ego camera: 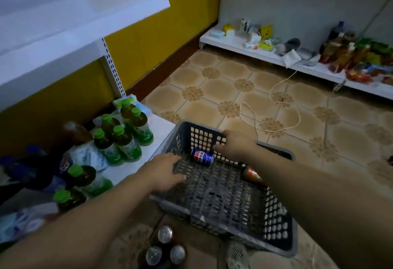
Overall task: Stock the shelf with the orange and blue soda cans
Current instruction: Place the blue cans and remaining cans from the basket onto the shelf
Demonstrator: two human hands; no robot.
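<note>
A grey perforated plastic basket [276, 215] sits on the tiled floor beside the low white shelf [158, 126]. A blue soda can [202, 157] lies on its side in the basket's far corner. An orange can [253, 175] lies at the right wall, partly hidden under my right forearm. My left hand [163, 172] reaches over the basket's left rim, fingers spread, holding nothing. My right hand [236, 145] hovers just right of the blue can, fingers apart, not gripping it. Three upright cans [164, 247] stand on the floor near me.
Green-capped tea bottles [121, 139] and dark bottles crowd the low shelf at left. A white upper shelf [63, 13] overhangs them. A cord [282, 107] lies across the floor tiles. A far shelf [265, 56] holds snacks and small goods.
</note>
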